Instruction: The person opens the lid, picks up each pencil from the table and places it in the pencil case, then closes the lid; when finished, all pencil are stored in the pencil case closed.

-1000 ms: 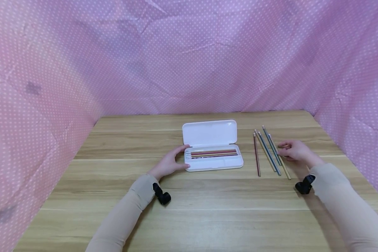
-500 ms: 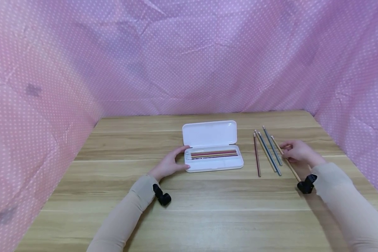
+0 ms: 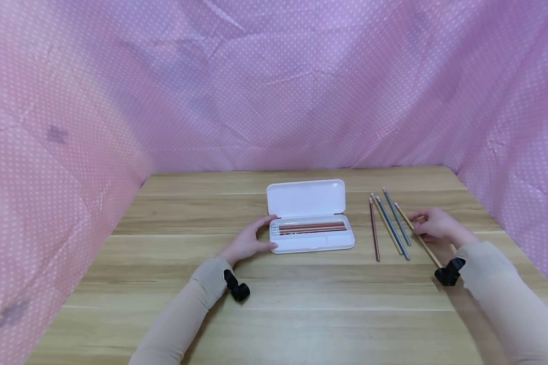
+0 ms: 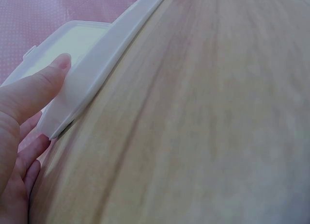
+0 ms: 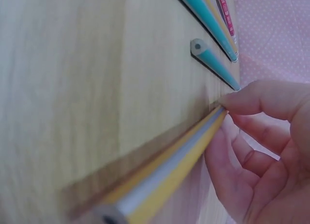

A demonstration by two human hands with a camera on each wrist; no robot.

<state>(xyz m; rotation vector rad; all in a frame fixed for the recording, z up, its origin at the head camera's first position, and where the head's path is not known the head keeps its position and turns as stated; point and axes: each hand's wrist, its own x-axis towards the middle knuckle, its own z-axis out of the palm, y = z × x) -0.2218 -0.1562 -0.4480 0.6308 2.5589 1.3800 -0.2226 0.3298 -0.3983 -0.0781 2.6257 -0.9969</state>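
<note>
The rightmost yellow pencil (image 3: 431, 252) has shifted away from the blue pencil (image 3: 397, 217) since a second ago; the head view shows it in the right hand (image 3: 438, 226), the left hand (image 3: 247, 242) at the white case (image 3: 308, 244) on the bench (image 3: 319, 309). Left wrist: spread thumb and fingers grip the case's end. Right wrist: thumb and fingers pinch the pencil.

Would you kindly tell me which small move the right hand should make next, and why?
I would probably have the right hand carry its yellow pencil left toward the white pencil case: finger and thumb already pinch that pencil, the case lies open with other pencils inside, and the left hand holds its left end.
</note>
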